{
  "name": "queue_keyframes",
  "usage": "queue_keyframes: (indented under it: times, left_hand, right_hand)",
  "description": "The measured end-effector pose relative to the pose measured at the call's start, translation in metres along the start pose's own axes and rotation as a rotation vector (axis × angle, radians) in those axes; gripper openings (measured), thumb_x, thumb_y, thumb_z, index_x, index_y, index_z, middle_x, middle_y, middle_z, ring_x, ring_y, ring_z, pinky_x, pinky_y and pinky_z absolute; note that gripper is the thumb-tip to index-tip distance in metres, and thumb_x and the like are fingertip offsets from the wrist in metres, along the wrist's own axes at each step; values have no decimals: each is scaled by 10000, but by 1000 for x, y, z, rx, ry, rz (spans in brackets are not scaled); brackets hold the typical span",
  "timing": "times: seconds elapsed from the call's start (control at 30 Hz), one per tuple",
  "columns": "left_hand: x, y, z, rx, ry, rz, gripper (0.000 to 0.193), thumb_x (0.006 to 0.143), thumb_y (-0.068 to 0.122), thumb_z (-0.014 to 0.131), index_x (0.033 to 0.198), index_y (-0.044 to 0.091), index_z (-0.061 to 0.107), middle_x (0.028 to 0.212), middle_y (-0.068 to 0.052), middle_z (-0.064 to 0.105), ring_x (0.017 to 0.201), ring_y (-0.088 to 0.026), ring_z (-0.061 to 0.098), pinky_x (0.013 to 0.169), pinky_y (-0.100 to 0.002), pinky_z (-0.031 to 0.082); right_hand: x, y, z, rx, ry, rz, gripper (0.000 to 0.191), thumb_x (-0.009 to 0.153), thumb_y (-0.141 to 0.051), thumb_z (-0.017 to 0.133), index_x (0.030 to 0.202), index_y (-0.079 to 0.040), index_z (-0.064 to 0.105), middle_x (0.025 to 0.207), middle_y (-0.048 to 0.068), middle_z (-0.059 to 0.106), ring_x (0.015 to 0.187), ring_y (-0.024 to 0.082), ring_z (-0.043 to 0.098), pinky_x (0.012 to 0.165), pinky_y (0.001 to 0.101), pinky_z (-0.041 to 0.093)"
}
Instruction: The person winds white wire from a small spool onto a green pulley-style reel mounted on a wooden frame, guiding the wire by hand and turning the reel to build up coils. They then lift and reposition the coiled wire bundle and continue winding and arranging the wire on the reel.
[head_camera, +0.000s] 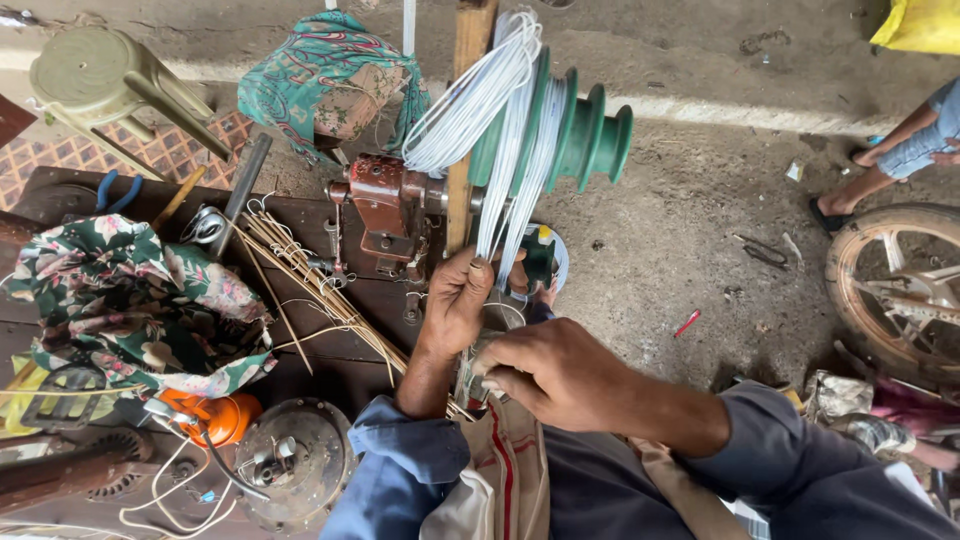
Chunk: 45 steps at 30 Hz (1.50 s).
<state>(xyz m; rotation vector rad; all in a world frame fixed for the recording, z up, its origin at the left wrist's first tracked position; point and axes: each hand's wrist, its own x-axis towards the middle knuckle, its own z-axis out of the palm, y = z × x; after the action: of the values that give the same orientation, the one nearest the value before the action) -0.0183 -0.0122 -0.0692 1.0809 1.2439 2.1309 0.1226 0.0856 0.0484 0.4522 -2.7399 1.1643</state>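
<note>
A bundle of thin white wire (478, 95) loops over a green stepped winding former (580, 135) mounted on a rusty brown winding machine (390, 210) with a wooden upright (468, 60). My left hand (455, 300) grips the hanging strands of that wire just below the former. My right hand (555, 375) is closed lower down on the same strands, near my lap. Both sleeves are blue.
The dark wooden bench (340, 300) holds a bundle of thin sticks (310, 275), a floral cloth (130, 300), an orange part (215, 415) and a round metal motor cover (295, 460). A plastic stool (110, 85) lies far left. Another person's foot (850, 190) and a wheel (900, 285) are at right.
</note>
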Motion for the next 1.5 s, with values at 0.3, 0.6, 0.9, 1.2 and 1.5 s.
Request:
queue_keyframes:
  times: [0.3, 0.6, 0.9, 1.2, 1.5]
  left_hand:
    - [-8, -9, -8, -9, 0, -60, 511, 1117, 448, 531, 1303, -5, 675, 991, -18, 692, 937, -90, 600, 855, -296, 525]
    - [-3, -8, 2, -147, -20, 19, 239, 1027, 84, 704, 1244, 16, 630, 995, -21, 709, 917, -99, 673, 815, -281, 578]
    - [5, -20, 2, -43, 96, 21, 149, 1051, 100, 667, 1121, -28, 697, 863, -27, 678, 744, -93, 592, 679, -281, 519]
    - [14, -25, -3, -61, 54, 36, 217, 1045, 165, 685, 1117, -39, 709, 829, -53, 683, 748, -106, 614, 676, -302, 536]
    - [14, -25, -5, -1, 69, 23, 225, 1042, 180, 691, 1103, -35, 717, 827, -55, 700, 751, -100, 638, 687, -291, 549]
  right_hand:
    - [47, -41, -80, 24, -241, -460, 89, 924, -66, 656, 1009, -64, 629, 841, 49, 632, 780, 203, 663, 672, 356, 538]
    - [98, -38, -169, 48, -390, -654, 102, 904, -192, 693, 922, -102, 648, 754, -11, 679, 626, 73, 637, 593, 266, 507]
    - [97, -36, -239, -1070, -526, -442, 198, 729, -314, 819, 810, -190, 688, 719, -62, 634, 746, 109, 598, 868, 382, 513]
    - [97, -52, -229, -1649, -26, -683, 249, 745, -125, 787, 992, -109, 752, 876, 14, 715, 977, 197, 709, 766, 299, 596]
    - [89, -29, -198, -1241, -821, 544, 369, 998, -397, 593, 1292, -175, 564, 897, -30, 699, 804, 73, 726, 711, 229, 604]
